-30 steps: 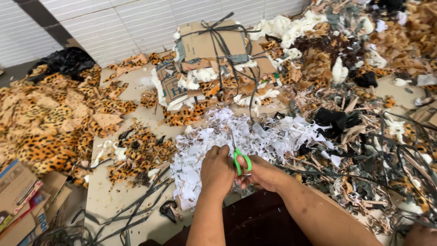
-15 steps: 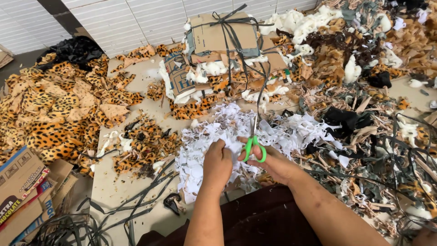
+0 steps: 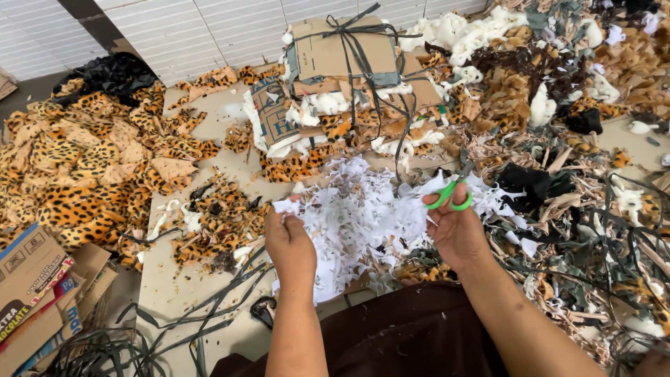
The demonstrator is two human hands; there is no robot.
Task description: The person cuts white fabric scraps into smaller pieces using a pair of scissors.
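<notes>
**Head view: two hands at a heap of white cut fabric**

Head view, looking down on a worktable [image 3: 174, 293] strewn with offcuts. The landmark is the heap of white fabric pieces [image 3: 363, 223], lying at the near middle of the table. The left hand [image 3: 289, 248] rests on the heap's left edge, thumb and fingers pressed together and pinching a white piece at its upper left corner. The right hand [image 3: 457, 230] sits at the heap's right edge; its fingers are curled through the loops of the green-handled scissors [image 3: 450, 195], which it holds closed in its grip, blades pointing up and away from the person. Whether the blades are parted cannot be told. Behind the heap stands a bundle of cardboard and plush tied with dark straps [image 3: 342, 77]. Left of the heap lie leopard-print fabric scraps [image 3: 84, 167], with a smaller cluster just beside the heap. Right of the heap spreads a tangle of brown, tan and dark strips [image 3: 586, 181]. Loose dark straps [image 3: 209, 307] trail at the heap's lower left, toward printed cardboard boxes [image 3: 35, 293].
</notes>
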